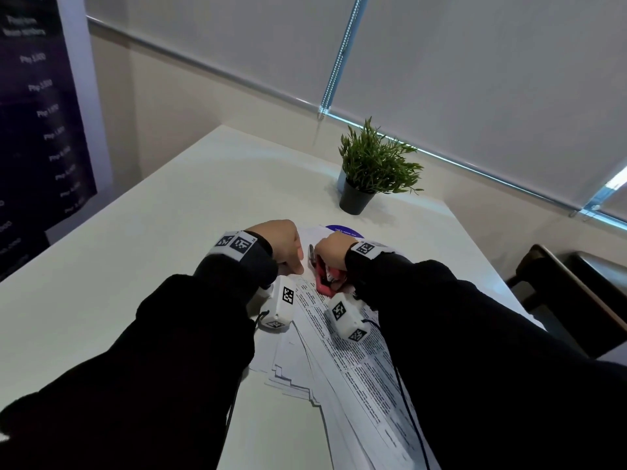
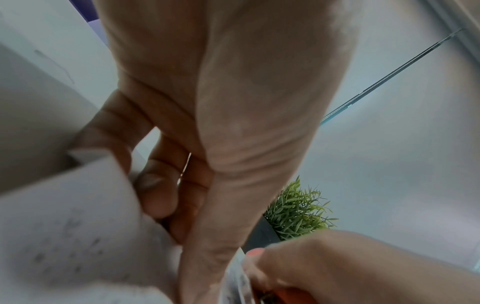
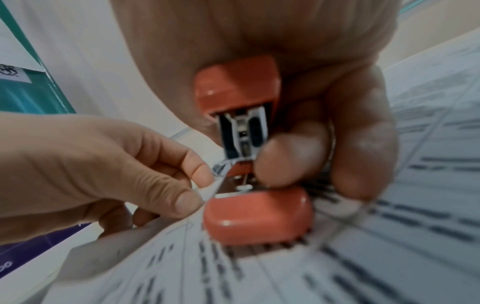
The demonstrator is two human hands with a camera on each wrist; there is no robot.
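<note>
An orange-red stapler (image 3: 257, 214) sits on a fanned stack of printed papers (image 1: 356, 371) on the white table (image 1: 163, 232). My right hand (image 1: 330, 252) grips the stapler, palm over its top (image 3: 236, 86) and fingers (image 3: 291, 156) curled at its side. Its mouth stands apart, with a paper corner (image 3: 210, 191) between the two halves. My left hand (image 3: 200, 185) pinches that corner between thumb and forefinger, right beside the stapler. In the left wrist view the left fingers (image 2: 158, 193) curl against a lifted sheet (image 2: 78, 216).
A small potted plant (image 1: 369, 171) in a dark pot stands behind the papers. A blue round label (image 1: 344, 230) peeks out past the hands. A dark chair (image 1: 563, 293) is at the table's right edge, and a dark poster (image 1: 34, 130) hangs on the left.
</note>
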